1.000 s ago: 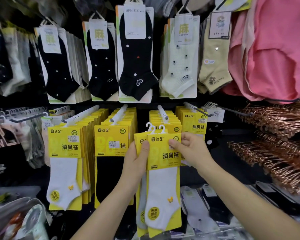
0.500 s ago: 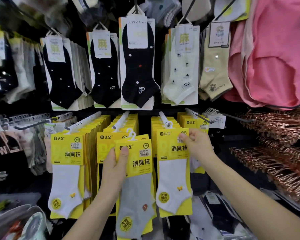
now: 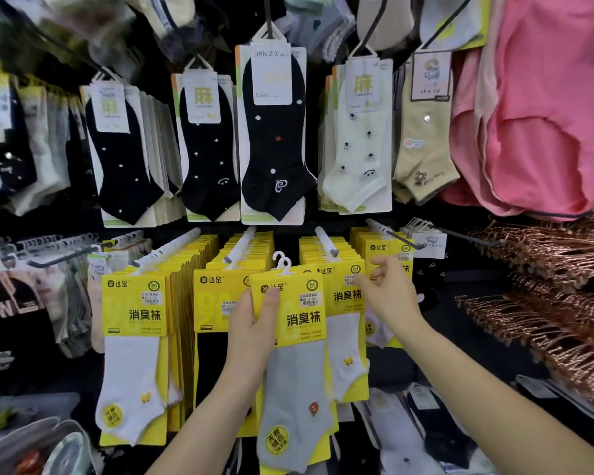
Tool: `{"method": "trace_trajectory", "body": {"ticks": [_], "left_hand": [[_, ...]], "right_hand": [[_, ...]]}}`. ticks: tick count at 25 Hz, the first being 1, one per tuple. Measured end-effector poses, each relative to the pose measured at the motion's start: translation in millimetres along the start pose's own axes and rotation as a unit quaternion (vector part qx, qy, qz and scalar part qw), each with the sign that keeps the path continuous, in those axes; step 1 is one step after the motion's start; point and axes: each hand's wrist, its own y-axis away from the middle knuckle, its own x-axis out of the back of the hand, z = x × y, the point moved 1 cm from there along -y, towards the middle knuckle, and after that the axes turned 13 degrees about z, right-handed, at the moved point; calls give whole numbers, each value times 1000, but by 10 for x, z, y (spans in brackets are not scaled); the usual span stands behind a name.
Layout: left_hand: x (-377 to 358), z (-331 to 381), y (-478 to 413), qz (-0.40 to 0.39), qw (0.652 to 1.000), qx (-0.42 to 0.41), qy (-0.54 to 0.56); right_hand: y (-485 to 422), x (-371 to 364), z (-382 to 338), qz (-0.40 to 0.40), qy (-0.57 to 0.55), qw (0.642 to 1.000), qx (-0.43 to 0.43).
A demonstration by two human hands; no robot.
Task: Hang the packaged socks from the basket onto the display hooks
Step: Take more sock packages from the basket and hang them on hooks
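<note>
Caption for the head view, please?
Left hand holds a grey sock pack before yellow packs on hooks; right hand open beside it.

Pink garments (image 3: pixel 542 108) hang above stacked copper-coloured hangers (image 3: pixel 549 296) at right.

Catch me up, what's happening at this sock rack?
A person is stocking a sock display. The left hand holds a yellow-carded pack of grey socks by its upper left edge, its white hanger hooks not yet on any peg. The right hand is open, fingers spread, beside the front white-sock pack hanging on the peg right of centre. Other pegs carry full rows of the same yellow packs.
</note>
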Motion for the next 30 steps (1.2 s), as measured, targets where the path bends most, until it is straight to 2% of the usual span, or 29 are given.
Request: {"method": "trace_trajectory", "body": {"ticks": [3,6,10,15,21,27,30], "left_hand": [[-115,12,58,-9,1000,3,22],[-263,56,133,-30,999,0,14],[-278,29,172,-37,999,19,14],[-27,-38,65,36,999,12,-9],[281,-18,57,73,996,-50,-33],[253,20,95,31,997,-57,-50],[147,-1,141,7,999,-36,-31]], "right_hand": [[250,40,-61,-56,-99,993,11],[400,60,-101,-106,-72,991,36],[306,240,-35,-104,-148,977,-113],[148,282,-40,-65,-181,966,-174],[-12,67,-53,-49,-97,988,-113],[-23,-22,24,-37,-57,994,-86],[90,132,64,1,-12,999,-30]]}}
